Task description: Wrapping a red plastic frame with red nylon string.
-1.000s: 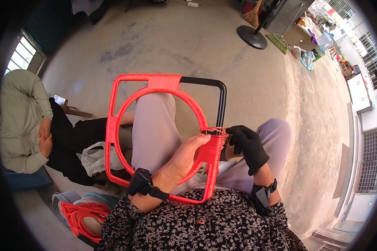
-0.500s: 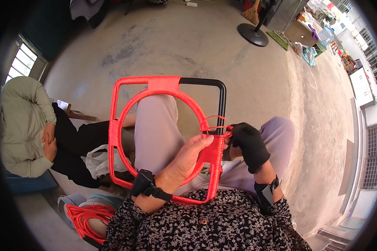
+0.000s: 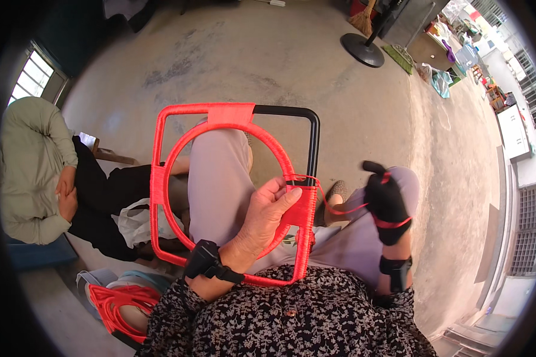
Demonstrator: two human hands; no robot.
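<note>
Grey concrete floor is seen across most of the view. At left, a co-worker in a pale green top is seated, hands folded together. Pale mauve trousers and a dark patterned top are worn by the person at work.

The frame, a rounded square with a ring set inside it, is held above the lap. It is mostly wrapped in red; bare black tube is exposed at the upper right corner and down part of the right side. Square and ring are joined by wrapped bridges at top, left and right.

A bundle of red cord is placed at lower left. A white plastic bag is noted near the co-worker's legs.

The frame is grasped by the bare left hand at the right bridge, thumb laid on the wrapping. The black-gloved right hand is raised well apart from the frame, its fingers blurred. The red strand is gripped by it, passed around the glove near the wrist, and run in a slack curve to the frame's right side.
</note>
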